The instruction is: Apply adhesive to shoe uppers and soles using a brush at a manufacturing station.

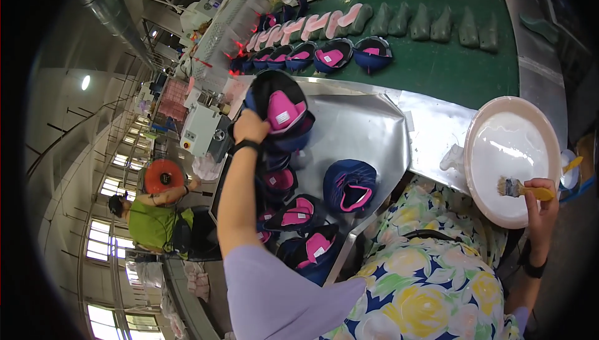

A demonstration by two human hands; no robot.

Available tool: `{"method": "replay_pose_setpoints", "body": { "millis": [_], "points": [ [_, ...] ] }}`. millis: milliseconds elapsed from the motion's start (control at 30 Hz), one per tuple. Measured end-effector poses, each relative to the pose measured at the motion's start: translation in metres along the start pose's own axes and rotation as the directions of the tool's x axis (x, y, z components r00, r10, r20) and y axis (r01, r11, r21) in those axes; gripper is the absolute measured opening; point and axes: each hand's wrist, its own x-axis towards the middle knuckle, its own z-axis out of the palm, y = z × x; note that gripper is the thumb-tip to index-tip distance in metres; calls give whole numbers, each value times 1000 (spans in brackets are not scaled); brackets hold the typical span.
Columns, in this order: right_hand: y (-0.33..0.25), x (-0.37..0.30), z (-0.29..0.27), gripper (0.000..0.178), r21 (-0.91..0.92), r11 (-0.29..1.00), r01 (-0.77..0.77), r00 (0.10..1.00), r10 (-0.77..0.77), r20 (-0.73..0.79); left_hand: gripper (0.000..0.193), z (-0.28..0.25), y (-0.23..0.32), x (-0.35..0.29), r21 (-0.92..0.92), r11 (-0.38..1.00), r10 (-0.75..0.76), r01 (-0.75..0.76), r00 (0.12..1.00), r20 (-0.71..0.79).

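Note:
My left hand (251, 126) is closed on a dark blue shoe upper (286, 108) with a bright pink lining and a small white label, over the far left part of a metal tray (349, 115). Several similar uppers (315, 249) lie in that tray below my left hand. A single blue upper (350, 184) rests apart from them, towards the tray's right side. In my right hand (541, 209) is a paintbrush (515, 188) with a yellow handle, its bristles over a pale pink basin (544, 125) of white liquid.
A green conveyor belt (449, 81) beyond the tray carries grey shoe lasts (446, 25), pink-covered lasts and a row of blue uppers (372, 56). A small white container (569, 168) with a yellow handle stands right of the basin. Another person (156, 221) sits at the left, near machines.

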Motion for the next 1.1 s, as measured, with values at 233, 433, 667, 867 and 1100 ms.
{"method": "replay_pose_setpoints", "body": {
  "millis": [233, 433, 667, 867, 1100],
  "points": [
    [-12, -7, 4, 11, -14, 998, 55, 998, -55, -33, 65, 148, 210, -51, -315, 930, 297, -191, 893, 338],
    [7, -10, -15, 12, -36, 999, 26, 999, -28, -38, 45, 90, 208, -93, -604, 543, 615, -584, 766, -188],
    [24, -3, -6, 15, -7, 1000, 3, 999, -2, 43, 32, 56, -16, -104, -316, 840, 376, -440, 894, -246],
    [0, 16, 13, 12, -122, 989, 84, 989, -69, 129, 78, 92, -47, -162, 38, 979, 200, -199, 915, -350],
    [2, 5, 2, 13, -89, 994, 55, 998, -51, 48, 85, 149, -59, -160, -53, 974, 212, -218, 972, -101]
  ]
}}
